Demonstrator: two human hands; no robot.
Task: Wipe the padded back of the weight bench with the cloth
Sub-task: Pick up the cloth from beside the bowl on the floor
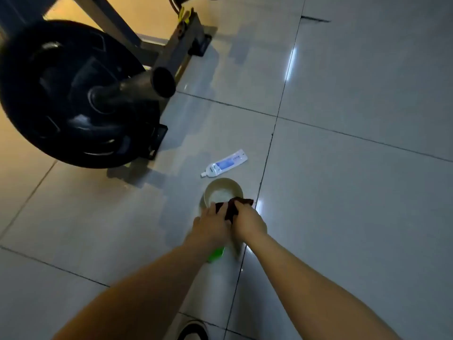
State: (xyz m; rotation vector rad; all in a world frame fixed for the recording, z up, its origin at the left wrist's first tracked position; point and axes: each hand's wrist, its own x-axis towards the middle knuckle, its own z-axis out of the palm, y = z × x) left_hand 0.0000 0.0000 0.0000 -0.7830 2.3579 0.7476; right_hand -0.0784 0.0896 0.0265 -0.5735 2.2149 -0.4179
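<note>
Two hands are busy low in the middle of the frame, and the real job looks like it has not begun. No wiping of the bench shows here. I cannot even see the padded back; only a metal frame [171,49] and a big black weight plate [73,94] on a bar sit in the upper left. So I think this is the getting-ready part: the cloth is being wet or squeezed out first. All the wiping is left to do.

Where is the cloth [231,209]? It is dark red and bunched up, held just over the near edge of a round bowl [221,188] on the tiled floor [343,119]. Something pale lies in the bowl, maybe soapy water, but I cannot tell for sure. A white tube [224,163] lies on the floor just past the bowl.

Both arms reach forward and down from the bottom of the frame and meet at the cloth. The left hand [212,225] has its fingers spread over one end of the cloth, pinching it. The right hand [247,222] is closed tight around the other end, knuckles up. The hands touch each other, as if wringing.

Something bright green [217,253] peeks out under the left wrist; I cannot tell what it is. A shoe [193,331] shows at the bottom edge.
</note>
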